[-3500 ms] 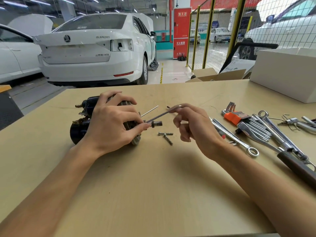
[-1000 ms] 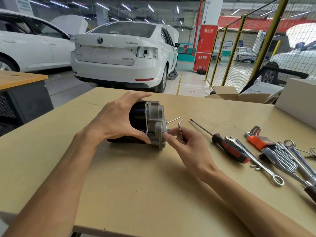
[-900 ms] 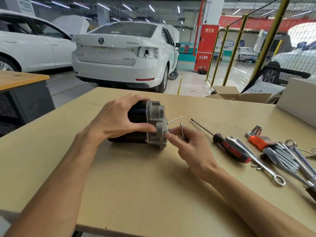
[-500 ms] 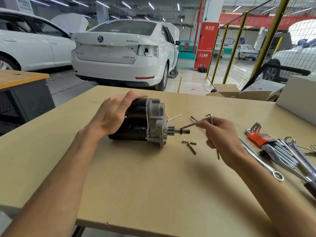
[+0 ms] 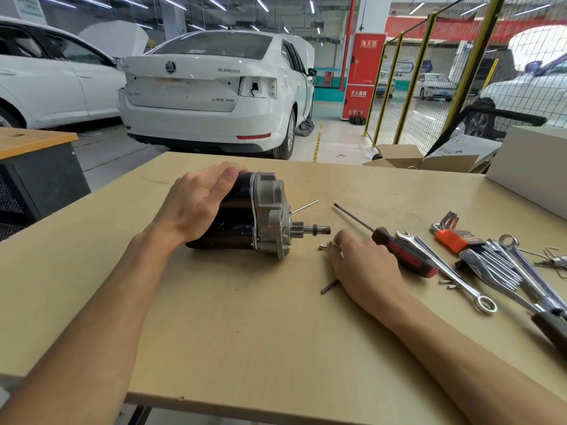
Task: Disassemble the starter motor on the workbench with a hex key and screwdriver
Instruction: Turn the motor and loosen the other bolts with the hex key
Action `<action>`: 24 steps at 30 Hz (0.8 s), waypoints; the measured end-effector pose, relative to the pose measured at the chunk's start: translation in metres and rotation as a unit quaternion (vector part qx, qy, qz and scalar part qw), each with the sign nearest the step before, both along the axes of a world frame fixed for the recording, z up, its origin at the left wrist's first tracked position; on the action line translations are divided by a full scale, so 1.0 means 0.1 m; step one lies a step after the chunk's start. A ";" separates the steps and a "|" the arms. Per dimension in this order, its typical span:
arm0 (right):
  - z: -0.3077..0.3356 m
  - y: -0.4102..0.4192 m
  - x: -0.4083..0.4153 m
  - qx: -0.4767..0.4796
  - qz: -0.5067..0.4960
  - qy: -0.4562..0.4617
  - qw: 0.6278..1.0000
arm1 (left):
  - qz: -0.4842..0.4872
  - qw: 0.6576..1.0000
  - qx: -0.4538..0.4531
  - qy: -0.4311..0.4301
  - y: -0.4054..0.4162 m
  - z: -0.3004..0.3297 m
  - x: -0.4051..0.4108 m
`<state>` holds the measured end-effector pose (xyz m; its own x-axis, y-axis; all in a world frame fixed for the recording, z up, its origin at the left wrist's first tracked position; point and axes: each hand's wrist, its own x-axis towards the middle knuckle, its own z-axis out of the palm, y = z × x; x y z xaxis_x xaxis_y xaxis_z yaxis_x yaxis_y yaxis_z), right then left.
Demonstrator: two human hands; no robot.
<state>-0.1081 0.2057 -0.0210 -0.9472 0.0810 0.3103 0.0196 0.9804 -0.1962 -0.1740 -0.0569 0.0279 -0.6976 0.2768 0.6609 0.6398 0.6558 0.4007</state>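
On the bench, right of the middle, the right hand lies knuckles up with its fingers curled down over small screws; a hex key pokes out from beneath the palm on the near side, but whether the fingers actually pinch the key or a screw cannot be told, since the hand hides its own underside. Just left of it the starter motor lies on its side, black body to the left, grey cast end cap and short splined shaft pointing right toward that hand, a thin rod sticking out of the cap. The left hand rests on the black body, fingers nearly straight and draped over the top, thumb low on the near side. Right of the right hand, touching or almost touching its knuckles, a screwdriver with a red and black handle lies with its tip pointing away to the left. Beyond it lie a wrench, an orange hex key set and more wrenches. Past the far edge stands a white car.
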 end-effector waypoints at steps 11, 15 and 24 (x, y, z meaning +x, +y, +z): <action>0.12 0.13 -0.02 -0.017 -0.048 0.013 0.999 | 0.079 0.978 -0.066 0.181 0.19 0.02 0.03; 0.13 0.13 0.00 0.023 -0.055 -0.030 0.998 | 0.103 0.979 -0.059 0.166 0.28 0.00 0.03; 0.52 -0.29 -0.10 -0.125 0.282 -0.004 0.951 | 0.101 0.972 0.017 0.210 0.33 -0.01 -0.07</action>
<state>-0.1178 0.1770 0.0308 -0.8640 -0.3707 0.3407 -0.4934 0.7582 -0.4263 -0.1811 -0.0242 0.0269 -0.4026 0.1355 0.9053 0.6110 0.7762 0.1555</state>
